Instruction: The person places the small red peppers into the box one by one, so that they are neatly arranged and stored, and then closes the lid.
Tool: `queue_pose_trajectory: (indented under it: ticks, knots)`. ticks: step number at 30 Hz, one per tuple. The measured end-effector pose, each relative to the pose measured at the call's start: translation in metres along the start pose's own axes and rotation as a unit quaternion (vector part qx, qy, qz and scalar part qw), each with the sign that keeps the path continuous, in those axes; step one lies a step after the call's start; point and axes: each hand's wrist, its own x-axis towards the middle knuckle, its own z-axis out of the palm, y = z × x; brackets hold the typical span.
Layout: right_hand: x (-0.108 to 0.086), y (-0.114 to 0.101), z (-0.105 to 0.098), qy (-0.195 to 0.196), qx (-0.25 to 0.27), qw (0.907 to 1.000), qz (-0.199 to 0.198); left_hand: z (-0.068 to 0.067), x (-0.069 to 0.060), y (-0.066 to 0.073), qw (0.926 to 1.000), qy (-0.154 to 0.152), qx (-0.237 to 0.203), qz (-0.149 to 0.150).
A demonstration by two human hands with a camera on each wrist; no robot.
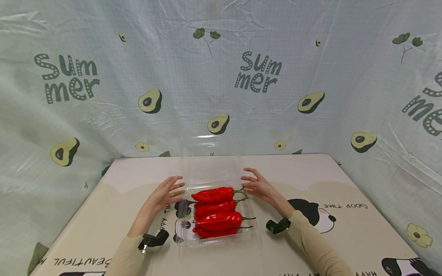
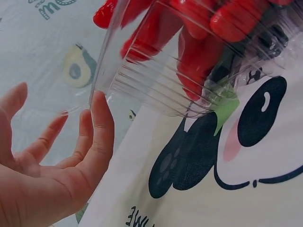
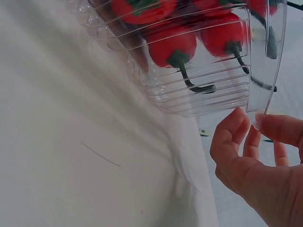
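A clear plastic clamshell box (image 1: 215,242) stands on the table with its lid (image 1: 211,168) raised and tilted back behind it. Several glossy red peppers (image 1: 219,220) with green stems lie side by side in the base, stems to the right. My left hand (image 1: 167,194) is at the box's back left; in the left wrist view its fingertips (image 2: 98,101) touch the clear rim, with the thumb apart. At the back right corner is my right hand (image 1: 260,188). In the right wrist view its thumb and forefinger pinch the rim corner, the other fingers loosely bent.
The box stands on a beige tablecloth (image 1: 221,264) printed with cartoon dogs and lettering. A pale curtain (image 1: 179,69) with avocados and "summer" lettering hangs behind the table and along its sides. Black wrist cameras (image 1: 155,239) sit on both forearms.
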Motion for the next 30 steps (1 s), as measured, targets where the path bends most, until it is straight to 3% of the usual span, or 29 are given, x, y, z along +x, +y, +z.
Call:
queue_pose_trajectory:
  ticks: [11, 18, 24, 30]
  knots:
    - [0.0, -0.004, 0.0, -0.011, 0.014, 0.9998, -0.012, -0.005, -0.006, 0.006, 0.9967, -0.039, -0.071, -0.011]
    - [-0.001, -0.003, -0.005, -0.018, -0.011, 0.9996, -0.019, -0.006, -0.011, 0.008, 0.9932, -0.041, -0.109, -0.012]
    - [-0.003, -0.008, -0.007, -0.039, 0.024, 0.9989, -0.003, -0.004, -0.013, 0.01, 0.9911, -0.044, -0.125, -0.014]
    - [-0.011, -0.018, -0.004, -0.035, 0.052, 0.9976, 0.03, -0.002, -0.016, 0.012, 0.9912, -0.034, -0.127, -0.021]
